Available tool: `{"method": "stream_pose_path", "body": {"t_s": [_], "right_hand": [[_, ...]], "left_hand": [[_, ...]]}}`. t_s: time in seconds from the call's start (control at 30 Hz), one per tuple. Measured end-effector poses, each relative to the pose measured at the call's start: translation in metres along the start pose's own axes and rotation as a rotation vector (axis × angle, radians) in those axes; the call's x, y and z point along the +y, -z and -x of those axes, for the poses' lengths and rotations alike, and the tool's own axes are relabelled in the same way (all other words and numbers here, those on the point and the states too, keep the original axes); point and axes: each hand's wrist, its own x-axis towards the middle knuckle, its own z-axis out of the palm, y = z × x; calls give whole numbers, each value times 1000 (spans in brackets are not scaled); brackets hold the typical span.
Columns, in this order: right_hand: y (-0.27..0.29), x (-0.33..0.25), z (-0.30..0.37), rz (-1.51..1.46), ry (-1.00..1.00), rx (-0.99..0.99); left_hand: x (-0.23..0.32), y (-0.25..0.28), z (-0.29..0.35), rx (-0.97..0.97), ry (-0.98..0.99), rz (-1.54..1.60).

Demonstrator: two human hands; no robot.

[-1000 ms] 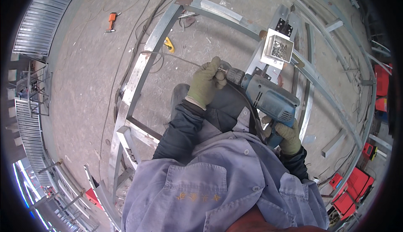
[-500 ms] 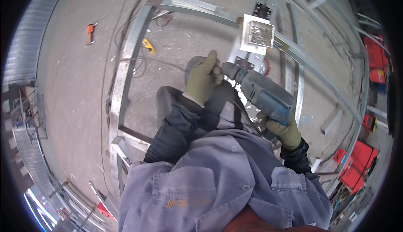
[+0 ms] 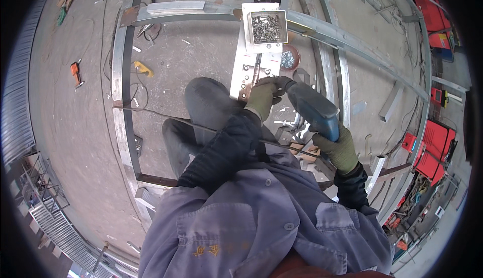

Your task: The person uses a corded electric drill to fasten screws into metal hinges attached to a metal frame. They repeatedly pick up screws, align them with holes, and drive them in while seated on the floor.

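My right hand (image 3: pixel 339 149), in an olive glove, is wrapped round the handle of a blue-grey power drill (image 3: pixel 316 108). The drill's front end points up and left, to the fingers of my gloved left hand (image 3: pixel 261 99). Those fingers are closed at the drill's tip, over a long pale metal piece (image 3: pixel 239 71); whatever they pinch is hidden. Beside the left hand, a dark hinge plate (image 3: pixel 245 82) with holes lies on this piece. Farther off, a white box (image 3: pixel 284 32) stands on it, with many small screws (image 3: pixel 265 29) inside.
Around me runs a rectangular steel frame (image 3: pixel 121 71). A reddish bowl (image 3: pixel 297 59) of small silver parts sits right of the metal piece. A cable (image 3: pixel 201 126) crosses my lap. A yellow tool (image 3: pixel 144 69) and an orange tool (image 3: pixel 76 71) lie left; red cases (image 3: pixel 431 147) stand right.
My left hand has gone from in front of the drill chuck to the metal piece beside the hinge plate. The drill has swung so its tip points farther forward. The whole view has shifted.
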Motion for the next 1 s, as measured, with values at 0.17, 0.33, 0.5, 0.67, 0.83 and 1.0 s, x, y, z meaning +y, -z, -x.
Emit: {"method": "stream_pose_path", "body": {"t_s": [0.17, 0.33, 0.5, 0.67, 0.83, 1.0], "right_hand": [[-10, 0, -22, 379, 168, 5], [-17, -23, -28, 495, 145, -22], [-19, -25, -31, 564, 150, -32], [-18, -22, -32, 612, 189, -29], [-18, -30, -31, 606, 111, -60], [-18, -27, -32, 630, 204, -34]], "left_hand": [[-41, 47, -33, -55, -493, -749], [-30, 41, -38, -28, -483, -1038], [-48, 48, -47, -21, -367, -501], [-40, 45, -45, -21, -291, -525], [-44, 46, -49, -19, -320, -504], [-45, 45, -48, -18, -328, -491]]}}
